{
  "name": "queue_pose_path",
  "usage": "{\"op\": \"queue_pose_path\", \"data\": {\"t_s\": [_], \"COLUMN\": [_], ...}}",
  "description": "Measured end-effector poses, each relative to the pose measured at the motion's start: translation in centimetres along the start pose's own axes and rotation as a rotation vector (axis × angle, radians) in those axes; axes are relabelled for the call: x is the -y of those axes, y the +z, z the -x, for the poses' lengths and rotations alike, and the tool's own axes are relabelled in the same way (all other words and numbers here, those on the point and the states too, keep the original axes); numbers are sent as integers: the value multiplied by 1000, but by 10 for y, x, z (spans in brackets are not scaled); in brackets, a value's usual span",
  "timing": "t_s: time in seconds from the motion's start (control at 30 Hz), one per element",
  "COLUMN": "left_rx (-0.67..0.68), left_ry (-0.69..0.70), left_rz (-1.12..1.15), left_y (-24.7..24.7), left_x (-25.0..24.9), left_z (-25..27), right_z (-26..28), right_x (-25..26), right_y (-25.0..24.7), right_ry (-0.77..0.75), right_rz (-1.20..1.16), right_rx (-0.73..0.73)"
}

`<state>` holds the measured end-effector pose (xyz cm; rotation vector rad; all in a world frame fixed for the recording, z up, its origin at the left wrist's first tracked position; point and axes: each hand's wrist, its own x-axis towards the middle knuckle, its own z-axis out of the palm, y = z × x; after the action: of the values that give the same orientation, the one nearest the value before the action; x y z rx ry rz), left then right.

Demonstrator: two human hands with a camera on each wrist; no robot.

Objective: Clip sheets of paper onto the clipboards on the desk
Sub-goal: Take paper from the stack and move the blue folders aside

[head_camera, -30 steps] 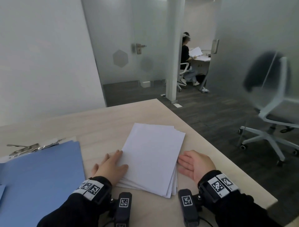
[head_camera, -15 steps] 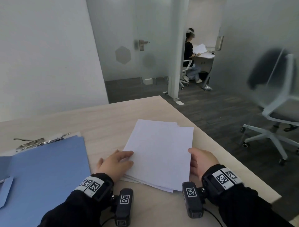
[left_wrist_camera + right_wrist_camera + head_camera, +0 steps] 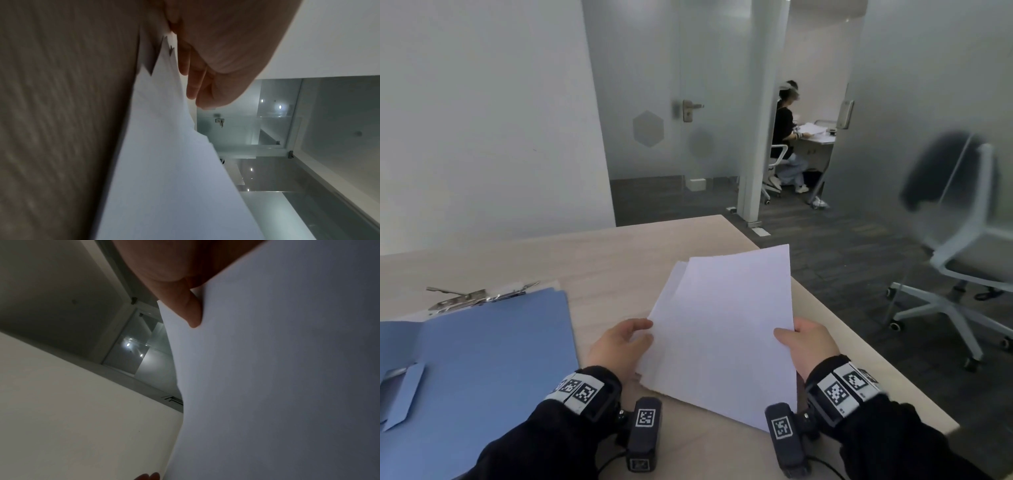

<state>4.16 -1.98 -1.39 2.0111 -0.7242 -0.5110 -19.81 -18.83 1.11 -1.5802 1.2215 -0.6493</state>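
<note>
A stack of white paper sheets (image 3: 722, 325) is lifted off the wooden desk (image 3: 602, 260), tilted up at its far end. My left hand (image 3: 625, 342) grips its left edge and my right hand (image 3: 803, 342) grips its right edge, thumbs on top. The left wrist view shows the paper (image 3: 170, 162) above the desk with fingers (image 3: 195, 78) under it. In the right wrist view a finger (image 3: 191, 311) presses the paper's (image 3: 277, 369) underside. A blue clipboard folder (image 3: 476, 370) lies open at the left, its metal clip (image 3: 479, 296) at the far end.
The desk's right edge (image 3: 859, 346) runs close beside my right hand. A white office chair (image 3: 962, 267) stands on the dark floor to the right. Glass partitions and a door stand beyond, with another person (image 3: 786, 137) seated at a far desk.
Both hands have closed on the paper stack's side edges and raised it off the desk; a second ago they lay flat beside it.
</note>
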Motion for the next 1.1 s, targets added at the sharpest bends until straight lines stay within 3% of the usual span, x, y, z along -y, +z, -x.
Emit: {"op": "queue_pose_path", "data": {"t_s": [0.3, 0.5, 0.73, 0.9, 1.0, 1.1], "left_rx": [-28, 96, 122, 272, 294, 225], "left_ry": [99, -47, -51, -46, -15, 80], "left_rz": [74, 125, -68, -156, -111, 88], "left_y": [-6, -9, 1, 4, 1, -7], "left_x": [-18, -34, -30, -31, -31, -35], "left_z": [-1, -10, -7, -4, -1, 4], "right_z": [6, 8, -14, -17, -11, 0], "right_x": [9, 13, -5, -8, -1, 14], "right_y": [-6, -5, 0, 6, 6, 2], "right_ry": [-102, 43, 146, 215, 176, 13], "right_rz": [-185, -482, -238, -212, -274, -388], "right_rx": [-25, 66, 101, 173, 183, 136]}}
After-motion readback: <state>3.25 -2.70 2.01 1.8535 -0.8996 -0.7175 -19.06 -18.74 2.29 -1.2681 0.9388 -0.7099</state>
